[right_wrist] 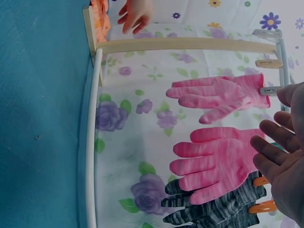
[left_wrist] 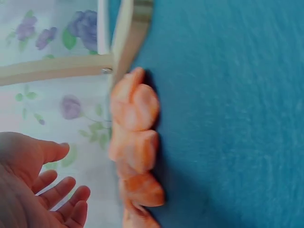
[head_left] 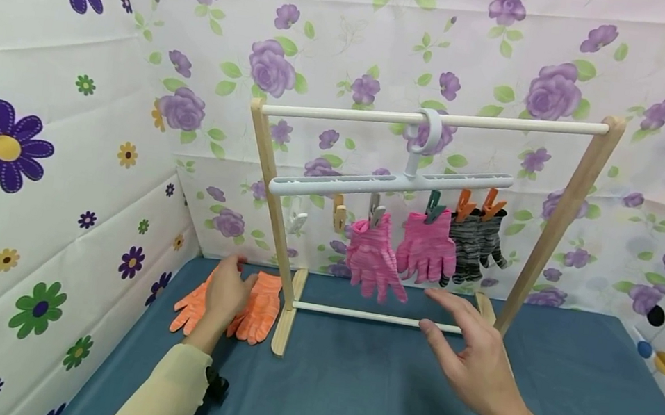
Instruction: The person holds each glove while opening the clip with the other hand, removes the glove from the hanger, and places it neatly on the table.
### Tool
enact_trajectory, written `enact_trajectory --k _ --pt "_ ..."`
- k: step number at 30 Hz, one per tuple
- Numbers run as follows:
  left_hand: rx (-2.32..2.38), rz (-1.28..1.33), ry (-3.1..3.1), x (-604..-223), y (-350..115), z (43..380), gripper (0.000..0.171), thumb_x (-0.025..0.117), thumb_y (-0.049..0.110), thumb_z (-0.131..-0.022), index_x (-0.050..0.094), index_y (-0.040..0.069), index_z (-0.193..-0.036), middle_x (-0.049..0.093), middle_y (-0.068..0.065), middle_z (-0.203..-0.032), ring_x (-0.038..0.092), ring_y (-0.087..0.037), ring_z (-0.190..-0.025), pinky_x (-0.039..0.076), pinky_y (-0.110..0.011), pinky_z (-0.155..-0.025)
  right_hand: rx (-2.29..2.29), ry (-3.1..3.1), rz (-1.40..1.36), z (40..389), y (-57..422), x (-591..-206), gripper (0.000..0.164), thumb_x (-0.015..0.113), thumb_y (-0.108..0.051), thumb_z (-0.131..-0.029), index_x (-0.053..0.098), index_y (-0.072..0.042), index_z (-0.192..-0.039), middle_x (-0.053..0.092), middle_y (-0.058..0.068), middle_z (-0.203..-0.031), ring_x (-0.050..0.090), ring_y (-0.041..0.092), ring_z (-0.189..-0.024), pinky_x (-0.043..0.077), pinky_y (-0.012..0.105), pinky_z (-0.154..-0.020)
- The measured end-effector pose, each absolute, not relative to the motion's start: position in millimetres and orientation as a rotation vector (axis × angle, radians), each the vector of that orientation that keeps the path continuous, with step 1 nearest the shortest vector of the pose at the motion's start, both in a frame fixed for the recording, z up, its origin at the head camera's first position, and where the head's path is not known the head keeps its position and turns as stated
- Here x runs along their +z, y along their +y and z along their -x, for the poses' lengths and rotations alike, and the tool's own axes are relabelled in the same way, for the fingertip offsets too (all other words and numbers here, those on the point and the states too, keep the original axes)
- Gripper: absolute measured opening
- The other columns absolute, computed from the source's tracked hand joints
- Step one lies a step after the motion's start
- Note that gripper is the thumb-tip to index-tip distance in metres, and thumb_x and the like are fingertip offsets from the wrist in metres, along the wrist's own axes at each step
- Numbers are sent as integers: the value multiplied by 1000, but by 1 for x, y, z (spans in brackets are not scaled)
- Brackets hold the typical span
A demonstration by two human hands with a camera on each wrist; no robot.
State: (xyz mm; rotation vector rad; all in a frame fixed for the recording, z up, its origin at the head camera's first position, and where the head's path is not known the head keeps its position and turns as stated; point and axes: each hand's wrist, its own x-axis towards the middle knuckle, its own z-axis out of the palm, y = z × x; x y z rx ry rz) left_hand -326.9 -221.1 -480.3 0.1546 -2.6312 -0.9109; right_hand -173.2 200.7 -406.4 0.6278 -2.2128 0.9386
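Note:
Two orange gloves (head_left: 261,309) lie on the blue table at the left foot of a drying rack. Just over them hovers my left hand (head_left: 226,294), its fingers relaxed; in the left wrist view a gap separates that hand from the gloves. My right hand (head_left: 472,361) is raised in front of the rack, thumb and fingers spread, holding nothing. Behind it, a pair of pink gloves (head_left: 373,258) and a pair of black-and-grey gloves (head_left: 463,249) hang from a pale hanger (head_left: 335,185). A grey clip (head_left: 377,211), a green clip (head_left: 435,208) and orange clips (head_left: 465,206) grip their cuffs.
The hanger hooks over the white top bar (head_left: 507,123) of the wooden rack (head_left: 563,217). A white clip (head_left: 297,218) and a wood-coloured clip (head_left: 339,213) hang at its left with nothing in them. Flowered sheets (head_left: 341,47) enclose the table (head_left: 348,378).

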Motion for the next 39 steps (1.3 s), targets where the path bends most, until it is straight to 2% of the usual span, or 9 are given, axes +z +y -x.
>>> enact_trajectory --k 3,8,15,17,23,28,33,35,39 --pt "-960 -118 -2568 -472 -221 320 47 74 21 -102 58 5 -143 64 -21 -129 64 -37 -101 53 -53 -79 950 -2197 -640 175 201 -403 57 79 -5 -96 62 -18 -149 64 2 -146 61 23 -134 42 17 -107" --pt "-1057 -71 -2483 -458 -218 308 47 72 22 -102 58 6 -145 63 -18 -129 63 -37 -107 52 -53 -83 947 -2177 -640 177 201 -399 58 80 -4 -95 63 -16 -149 65 3 -144 60 25 -133 40 17 -108" --pt "-1113 -26 -2383 -444 -209 291 45 71 23 -104 58 9 -145 61 -13 -129 61 -36 -110 49 -47 -79 921 -2166 -640 180 201 -394 58 81 -4 -94 63 -15 -148 66 4 -144 60 28 -132 48 48 -104" --pt "-1120 -12 -2340 -440 -205 286 43 71 21 -104 59 9 -144 62 -13 -129 61 -35 -109 49 -46 -76 915 -2163 -644 180 201 -392 59 81 -4 -94 63 -15 -148 66 4 -143 60 28 -132 48 45 -107" --pt "-1141 55 -2211 -428 -194 272 38 74 14 -103 63 7 -138 65 -14 -126 63 -33 -106 53 -48 -82 912 -2163 -654 182 200 -387 60 81 -5 -94 61 -16 -150 64 3 -145 60 26 -133 38 18 -111" --pt "-1160 119 -2133 -421 -185 262 38 75 8 -100 64 6 -136 66 -14 -123 63 -30 -101 54 -51 -86 916 -2165 -662 184 199 -383 58 80 -5 -95 62 -14 -149 64 5 -145 61 25 -132 39 17 -110" --pt "-1170 196 -2077 -415 -175 252 38 77 4 -98 64 4 -134 67 -12 -125 66 -31 -102 52 -47 -85 909 -2158 -676 185 198 -379 57 80 -4 -94 62 -12 -148 64 6 -145 61 27 -133 37 15 -110" --pt "-1173 236 -2063 -413 -171 248 37 76 5 -99 64 4 -134 67 -12 -125 66 -33 -103 52 -47 -85 900 -2158 -676 186 197 -377 57 81 -5 -94 62 -12 -148 64 6 -145 61 27 -133 41 20 -111" --pt "-1186 310 -2054 -412 -163 243 37 77 8 -99 64 4 -134 66 -13 -125 66 -36 -104 52 -50 -85 893 -2167 -673 188 196 -374 58 81 -6 -95 61 -12 -149 64 5 -145 61 27 -133 49 41 -107"
